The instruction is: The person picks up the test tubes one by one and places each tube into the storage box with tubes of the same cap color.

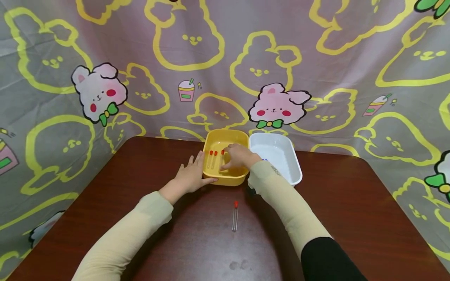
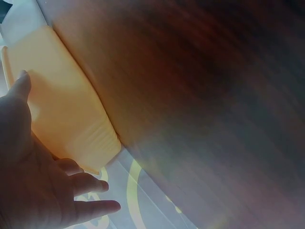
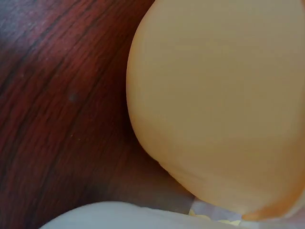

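A yellow basin [image 1: 225, 181] stands at the back of the table. Two test tubes with red caps [image 1: 212, 160] lie side by side on its floor. Over the basin, my right hand [image 1: 239, 156] pinches a third red-capped test tube [image 1: 222, 159], fingertips by the cap and thumb near its lower end. My left hand [image 1: 190, 173] rests against the basin's near left side, its fingers spread; the left wrist view shows the thumb along the yellow wall [image 2: 71, 105]. Another red-capped test tube [image 1: 235, 218] lies on the table in front of the basin.
Right beside the yellow basin stands a white basin [image 1: 293, 166], partly hidden by my right forearm; a small blue thing [image 1: 265, 160] shows at the sleeve's edge. A patterned curtain [image 1: 218, 78] hangs behind the dark wooden table [image 1: 197, 242].
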